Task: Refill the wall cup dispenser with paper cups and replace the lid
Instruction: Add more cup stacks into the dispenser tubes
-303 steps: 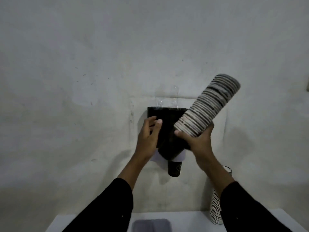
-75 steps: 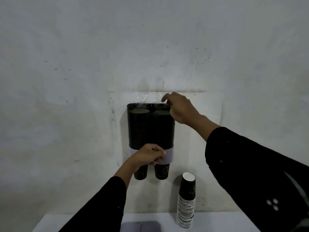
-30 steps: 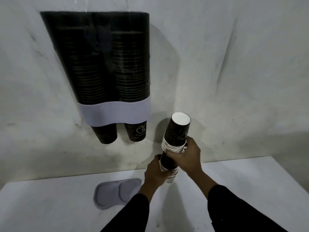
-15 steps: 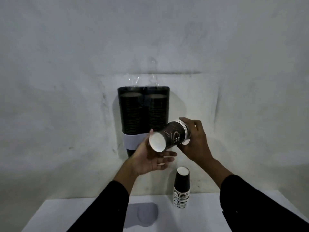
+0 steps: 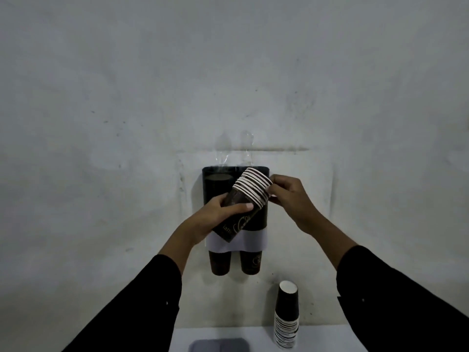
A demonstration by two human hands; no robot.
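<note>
Head view: left hand [image 5: 218,214] clasps cup stack [image 5: 243,201] lettered "latt"; right hand [image 5: 289,196] pinches its rims.

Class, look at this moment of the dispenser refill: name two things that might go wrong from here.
The small cup stack is tilted in the left hand, with only the right hand fingertips at its rims; the top cups may slide off. The leftover stack stands near the table edge by the right sleeve, which may topple it.
</note>
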